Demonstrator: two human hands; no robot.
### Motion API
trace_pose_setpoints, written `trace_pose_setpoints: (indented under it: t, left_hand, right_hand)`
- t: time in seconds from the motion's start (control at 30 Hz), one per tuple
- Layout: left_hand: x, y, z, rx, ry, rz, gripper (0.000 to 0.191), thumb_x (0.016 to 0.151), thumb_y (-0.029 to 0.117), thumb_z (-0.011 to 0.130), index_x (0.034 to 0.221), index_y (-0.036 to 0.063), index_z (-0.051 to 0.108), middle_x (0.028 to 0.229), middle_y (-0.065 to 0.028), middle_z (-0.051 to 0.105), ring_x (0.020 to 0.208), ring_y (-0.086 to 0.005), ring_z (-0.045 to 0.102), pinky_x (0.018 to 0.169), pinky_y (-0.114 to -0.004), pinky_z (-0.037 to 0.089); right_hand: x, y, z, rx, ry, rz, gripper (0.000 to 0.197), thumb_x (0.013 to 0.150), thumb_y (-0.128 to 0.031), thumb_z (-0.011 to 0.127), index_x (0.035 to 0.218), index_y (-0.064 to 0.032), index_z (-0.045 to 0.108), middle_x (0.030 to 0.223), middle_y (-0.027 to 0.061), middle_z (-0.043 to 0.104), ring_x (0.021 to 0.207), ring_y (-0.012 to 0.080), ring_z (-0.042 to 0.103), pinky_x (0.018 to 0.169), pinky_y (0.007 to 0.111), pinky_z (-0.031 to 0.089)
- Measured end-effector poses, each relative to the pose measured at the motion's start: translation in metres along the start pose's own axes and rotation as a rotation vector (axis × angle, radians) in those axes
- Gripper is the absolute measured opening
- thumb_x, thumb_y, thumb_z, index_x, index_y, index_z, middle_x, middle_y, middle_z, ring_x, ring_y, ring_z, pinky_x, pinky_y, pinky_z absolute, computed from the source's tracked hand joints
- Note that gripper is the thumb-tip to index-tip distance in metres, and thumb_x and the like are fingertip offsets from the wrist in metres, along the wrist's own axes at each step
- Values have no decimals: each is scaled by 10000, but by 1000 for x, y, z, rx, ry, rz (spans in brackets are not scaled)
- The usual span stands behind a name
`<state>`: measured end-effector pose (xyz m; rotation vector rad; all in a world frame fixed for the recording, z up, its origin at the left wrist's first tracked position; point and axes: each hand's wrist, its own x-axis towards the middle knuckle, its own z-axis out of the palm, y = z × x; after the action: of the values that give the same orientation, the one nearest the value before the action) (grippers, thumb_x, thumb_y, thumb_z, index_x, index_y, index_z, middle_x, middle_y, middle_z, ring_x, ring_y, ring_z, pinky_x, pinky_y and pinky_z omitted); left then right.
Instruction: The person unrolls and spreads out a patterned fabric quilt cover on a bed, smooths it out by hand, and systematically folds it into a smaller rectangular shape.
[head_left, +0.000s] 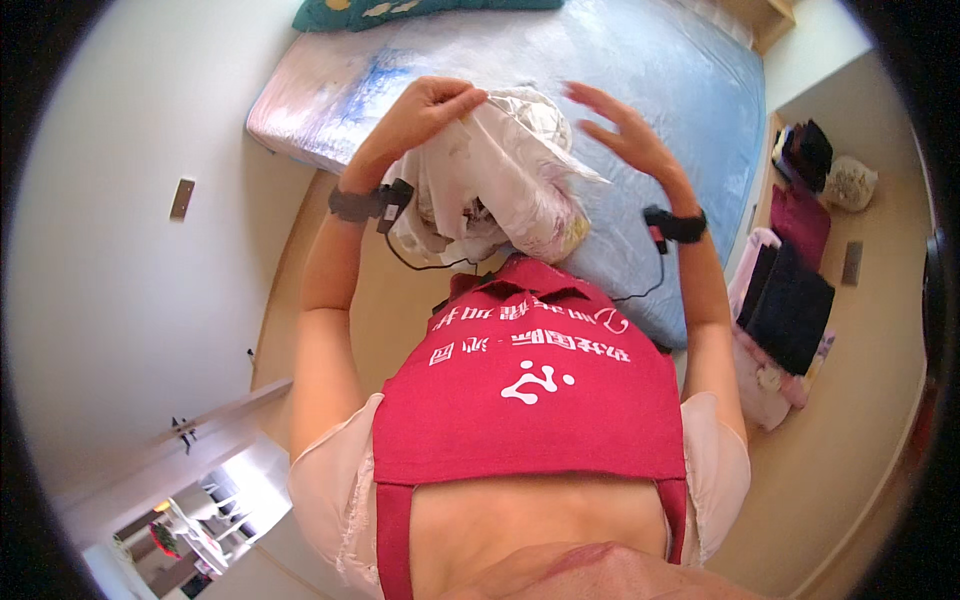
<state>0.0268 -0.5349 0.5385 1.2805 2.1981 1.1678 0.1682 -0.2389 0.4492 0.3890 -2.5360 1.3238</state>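
Observation:
My left hand (431, 112) pinches the upper edge of a bunched white fabric piece (517, 150) between thumb and fingers. The fabric hangs in loose folds in front of my body, with mauve and yellow patterned patches low on its right side. To the right of it, my right hand (622, 127) is raised with fingers apart, holding nothing and slightly blurred. Below and behind both hands is a mattress with a blue and white sheet (675, 97). Each wrist wears a black strapped device with a cable.
A green patterned pillow or cushion (427, 11) lies at the bed's far edge. On the right are folded dark cloth (791, 307), maroon cloth (802, 221) and a pale bag or bundle (851, 184). A wall (150, 112) rises on the left, with a door (187, 435) behind.

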Motion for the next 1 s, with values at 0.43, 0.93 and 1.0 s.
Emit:
trace_pose_setpoints:
  t: [0.43,0.93,1.0]
  left_hand:
    - [-15,6,18,-170,40,-82,317,937,269,638,922,-41,703,766,43,608,726,-52,517,643,-225,433]
    - [-39,-3,-18,-313,136,-221,273,930,266,646,756,56,654,710,85,532,671,-22,462,606,-198,348]
    - [-41,-14,-24,-366,170,-254,277,933,257,643,747,53,655,690,87,521,650,-16,443,591,-196,325]
  right_hand:
    - [31,-51,45,99,7,-106,239,962,-207,594,968,29,632,856,119,616,784,201,570,721,321,464]
    - [-33,-12,-5,-6,75,67,279,985,-239,579,858,8,601,672,17,472,655,90,421,584,269,393]
    - [-41,-8,-7,12,78,93,294,991,-250,572,849,7,597,667,11,461,652,89,415,579,267,387]
